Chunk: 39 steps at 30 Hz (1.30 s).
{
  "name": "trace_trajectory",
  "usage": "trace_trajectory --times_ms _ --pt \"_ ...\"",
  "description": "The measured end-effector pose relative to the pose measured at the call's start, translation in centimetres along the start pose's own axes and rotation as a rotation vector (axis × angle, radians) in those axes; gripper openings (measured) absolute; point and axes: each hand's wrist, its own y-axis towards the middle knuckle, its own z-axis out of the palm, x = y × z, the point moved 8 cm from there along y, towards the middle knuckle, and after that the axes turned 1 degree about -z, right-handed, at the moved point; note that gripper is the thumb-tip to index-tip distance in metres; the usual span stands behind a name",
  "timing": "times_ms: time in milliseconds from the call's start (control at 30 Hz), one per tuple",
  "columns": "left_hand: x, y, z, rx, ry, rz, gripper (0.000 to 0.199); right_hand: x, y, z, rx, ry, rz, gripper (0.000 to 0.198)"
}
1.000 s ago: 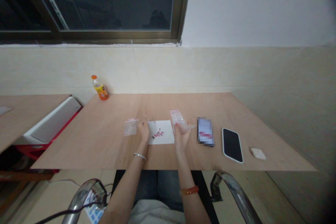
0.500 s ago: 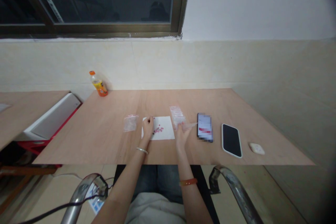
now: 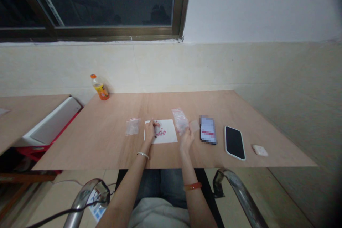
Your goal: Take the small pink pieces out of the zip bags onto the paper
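Note:
My left hand (image 3: 150,131) rests on the left part of a white sheet of paper (image 3: 171,136). Its fingers are loosely apart and point right, with nothing visible in them. Beside the fingertips lie several small pink pieces (image 3: 161,133), too small to identify. A small clear plastic bag (image 3: 195,125) is pinched between the thumb and fingers of my right hand (image 3: 187,140) and sticks out to the right. Just behind that hand, a fanned row of clear zip bags (image 3: 180,118) lies along the paper's right edge.
Left of the paper lies another clear zip bag (image 3: 133,127). To the right are a lit phone (image 3: 208,129), a dark-screened device with a white rim (image 3: 234,143) and a small white case (image 3: 260,150). An orange drink bottle (image 3: 100,88) stands at the back left.
My left hand's fingers have loosened from a curled shape and now reach over the paper. The bag in my right hand has turned to show more of its flat side.

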Motion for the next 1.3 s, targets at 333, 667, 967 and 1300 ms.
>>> trace_trajectory --times_ms 333,667,967,1300 --pt "-1.0 -0.1 0.7 0.148 -0.035 -0.017 0.060 4.8 -1.6 2.4 0.179 0.108 -0.046 0.023" --pt "-4.6 -2.5 -2.0 0.254 -0.140 -0.073 0.038 9.6 -6.9 5.8 0.571 -0.322 -0.637 0.016" --pt "-3.8 0.4 -11.6 -0.056 -0.022 0.072 0.041 8.1 -12.0 13.4 1.022 -0.617 -0.780 0.044" --pt "-0.7 0.6 -14.0 -0.102 0.943 0.263 0.037 1.6 -16.8 17.5 1.259 -0.954 -0.715 0.043"
